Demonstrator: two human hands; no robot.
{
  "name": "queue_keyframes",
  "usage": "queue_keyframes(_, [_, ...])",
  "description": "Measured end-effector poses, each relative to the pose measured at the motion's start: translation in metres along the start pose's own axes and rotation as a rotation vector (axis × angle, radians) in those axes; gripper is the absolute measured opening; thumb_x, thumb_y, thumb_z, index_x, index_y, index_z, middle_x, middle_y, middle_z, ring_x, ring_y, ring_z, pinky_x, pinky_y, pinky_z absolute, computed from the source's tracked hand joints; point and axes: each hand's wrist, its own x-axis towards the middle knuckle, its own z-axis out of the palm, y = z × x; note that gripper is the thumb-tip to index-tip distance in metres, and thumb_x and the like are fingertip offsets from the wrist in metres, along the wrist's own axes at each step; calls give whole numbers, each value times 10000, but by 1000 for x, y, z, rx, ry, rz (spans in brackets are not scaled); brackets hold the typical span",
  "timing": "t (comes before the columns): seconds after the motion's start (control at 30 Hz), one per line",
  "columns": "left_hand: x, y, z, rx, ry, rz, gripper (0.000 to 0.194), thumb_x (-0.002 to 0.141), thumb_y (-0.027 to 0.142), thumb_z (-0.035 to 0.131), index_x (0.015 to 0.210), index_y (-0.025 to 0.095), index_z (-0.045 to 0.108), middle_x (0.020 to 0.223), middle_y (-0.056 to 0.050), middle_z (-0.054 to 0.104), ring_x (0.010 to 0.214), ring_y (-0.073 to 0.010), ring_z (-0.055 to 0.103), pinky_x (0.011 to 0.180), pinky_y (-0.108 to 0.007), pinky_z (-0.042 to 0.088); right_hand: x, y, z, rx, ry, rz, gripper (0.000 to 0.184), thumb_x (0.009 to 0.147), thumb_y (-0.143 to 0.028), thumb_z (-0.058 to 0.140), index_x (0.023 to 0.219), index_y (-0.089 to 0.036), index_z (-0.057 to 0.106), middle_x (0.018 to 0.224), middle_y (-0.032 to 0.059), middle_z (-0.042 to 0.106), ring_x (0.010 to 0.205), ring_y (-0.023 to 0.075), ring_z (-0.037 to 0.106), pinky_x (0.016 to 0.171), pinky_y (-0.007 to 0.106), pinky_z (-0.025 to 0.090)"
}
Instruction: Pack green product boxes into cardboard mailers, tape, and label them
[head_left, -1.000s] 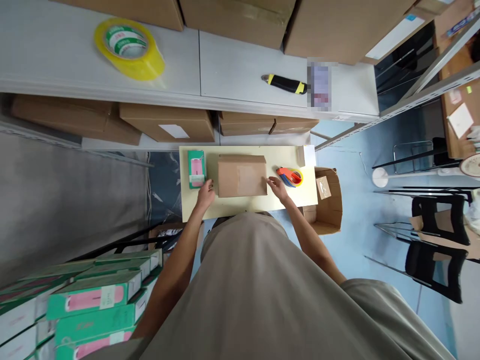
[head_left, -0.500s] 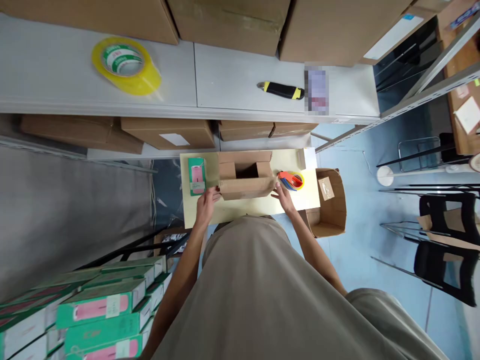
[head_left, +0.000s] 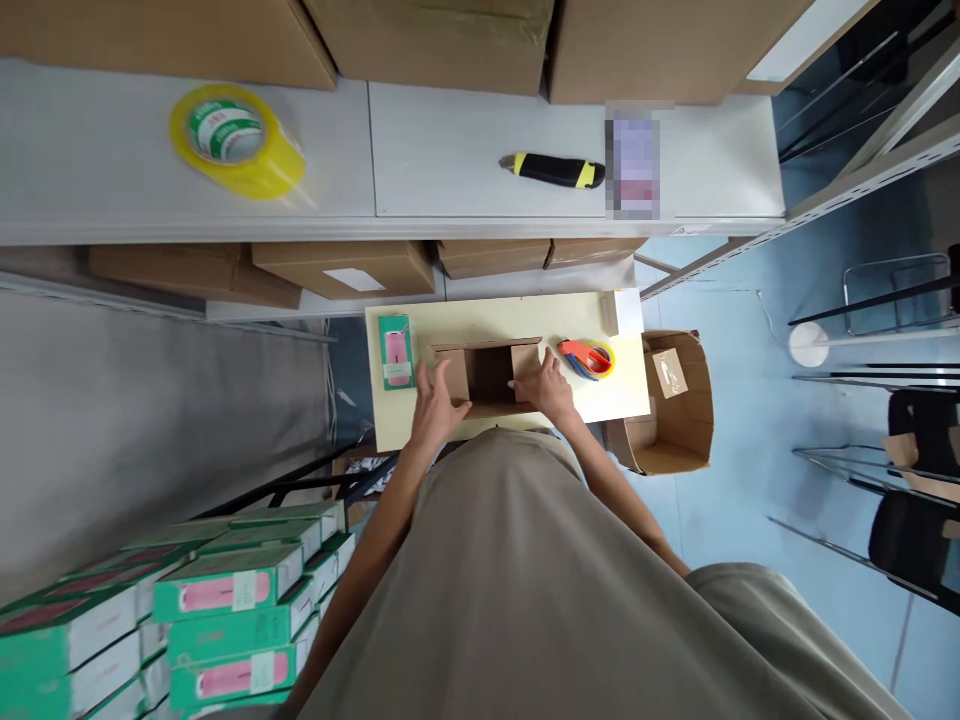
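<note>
A small open cardboard box (head_left: 489,408) rests on the pale yellow tabletop (head_left: 480,318), its short end flaps showing on the left and right. My left hand (head_left: 437,405) is at the box's left end with its fingers spread and its thumb near the front corner. At the other end, my right hand (head_left: 549,390) grips the box, thumb laid over the right flap and fingers on the outer side. Left of the box lies a green carton with a pink bottle picture (head_left: 396,352). Close to my right hand sits an orange and blue tape dispenser (head_left: 589,358) with yellow tape.
Over the table, a grey shelf (head_left: 435,150) carries a yellow tape roll (head_left: 240,140), a utility knife (head_left: 553,170) and large cartons. A bigger open box (head_left: 686,435) stands right of the table. Green cartons (head_left: 232,600) are stacked at lower left.
My hands have moved from the box's front corners inward over its two ends. The raised long flaps at front and back no longer show, and more of the inside is visible.
</note>
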Motion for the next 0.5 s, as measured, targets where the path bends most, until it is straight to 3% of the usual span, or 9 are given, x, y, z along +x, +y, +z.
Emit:
queue_keyframes(0.1, [-5,28,14,190,-24,30,938,819,176,972,1651,178,538,1928,-290,63,1805,-551,145,1418,-662,361,-7,-16,12,-145,36,-21,1222,937,-440,905,1870,-129,180,1864,357,311,1467,505,696,1169,560,617])
queue_keyframes(0.2, [-10,48,19,306,-39,-14,801,925,83,799,1683,173,557,1943,-265,38,1790,-535,232,1385,-642,421,-12,-13,11,-177,-8,-54,1117,1005,-363,783,1872,-111,125,1852,339,350,1431,470,721,1130,545,633])
queue_keyframes(0.33, [-19,58,11,321,37,-125,687,971,14,576,1619,217,676,1948,-179,187,1713,-429,462,1339,-535,514,-7,15,-12,-134,-70,-147,770,1119,-408,573,1799,-128,344,1712,285,568,1335,420,769,1073,494,633])
queue_keyframes(0.5, [-32,61,16,314,56,-334,616,1027,171,627,1643,159,646,1779,-237,527,1620,-424,586,1300,-554,553,10,59,-33,-61,-173,-198,469,1170,-389,345,1438,-143,640,1245,225,821,1090,389,814,949,448,592])
